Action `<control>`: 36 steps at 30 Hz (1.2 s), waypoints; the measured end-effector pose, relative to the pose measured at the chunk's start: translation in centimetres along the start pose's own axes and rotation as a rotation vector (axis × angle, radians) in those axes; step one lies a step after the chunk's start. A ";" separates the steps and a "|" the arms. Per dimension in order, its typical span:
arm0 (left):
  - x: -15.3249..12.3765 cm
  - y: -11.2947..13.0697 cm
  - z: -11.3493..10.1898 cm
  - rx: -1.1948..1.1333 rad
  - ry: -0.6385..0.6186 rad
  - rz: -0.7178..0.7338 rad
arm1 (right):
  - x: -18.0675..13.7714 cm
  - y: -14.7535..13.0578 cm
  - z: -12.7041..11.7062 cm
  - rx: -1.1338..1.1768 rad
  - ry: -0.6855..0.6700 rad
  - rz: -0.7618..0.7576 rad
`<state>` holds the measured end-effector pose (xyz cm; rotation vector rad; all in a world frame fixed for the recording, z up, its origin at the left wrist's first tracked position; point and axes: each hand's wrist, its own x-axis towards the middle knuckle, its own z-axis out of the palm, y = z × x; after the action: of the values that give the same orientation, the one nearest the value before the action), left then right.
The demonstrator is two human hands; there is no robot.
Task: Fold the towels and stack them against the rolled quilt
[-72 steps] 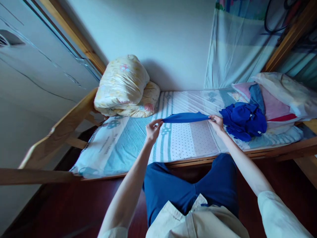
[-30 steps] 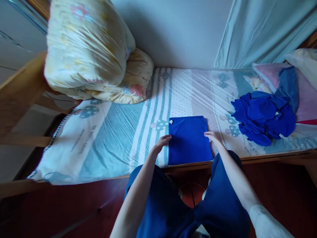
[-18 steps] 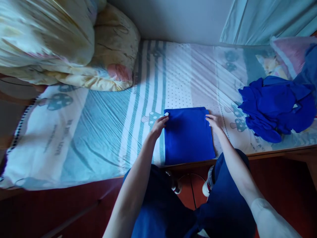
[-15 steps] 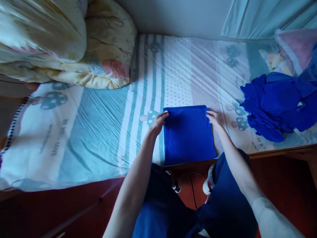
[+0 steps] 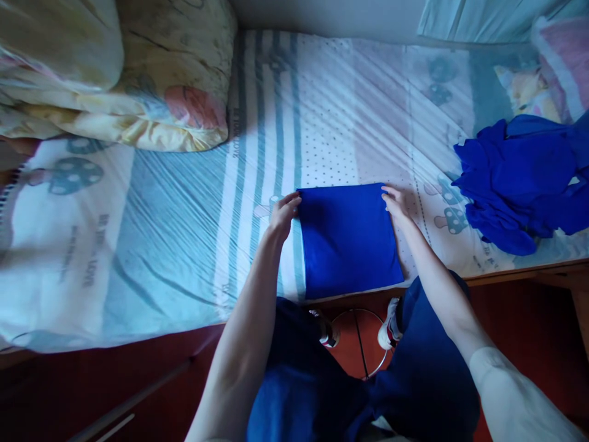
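A blue cloth (image 5: 350,242), folded into a neat flat square, lies at the near edge of the bed in front of me. My left hand (image 5: 285,213) pinches its far left corner, fingers closed together. At the far right corner, my right hand (image 5: 396,204) grips the cloth between thumb and fingers. The far edge runs straight between both hands. Whether the folded piece is a garment cannot be made out.
A crumpled heap of blue cloth (image 5: 529,184) lies on the right of the bed (image 5: 175,227). A yellow quilt (image 5: 179,73) is bunched at the back left. A pink pillow (image 5: 564,61) sits at the far right, below a pale curtain (image 5: 488,18).
Both hands have shifted slightly away from me along with the far corners. The layers at the far edge, offset before, now line up. The view has tilted down a little.
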<state>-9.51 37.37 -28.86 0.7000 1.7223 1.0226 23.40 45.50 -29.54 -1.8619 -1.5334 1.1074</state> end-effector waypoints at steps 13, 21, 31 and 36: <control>-4.2 -3.7 5.9 0.873 -0.058 0.643 | -5.3 0.4 3.7 -0.734 -0.140 -0.521; -9.3 -4.1 9.6 0.817 -0.047 0.589 | -10.2 -0.4 5.4 -0.713 -0.116 -0.507; -14.9 -6.9 5.4 0.680 -0.016 0.415 | -13.8 2.2 2.6 -0.655 -0.147 -0.443; -16.5 -6.9 4.4 0.726 0.071 0.372 | -15.2 2.5 1.5 -0.660 -0.078 -0.354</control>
<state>0.50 21.95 -28.29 1.5011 2.0823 0.6382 22.98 30.08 -28.08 -1.8187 -2.3665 0.5470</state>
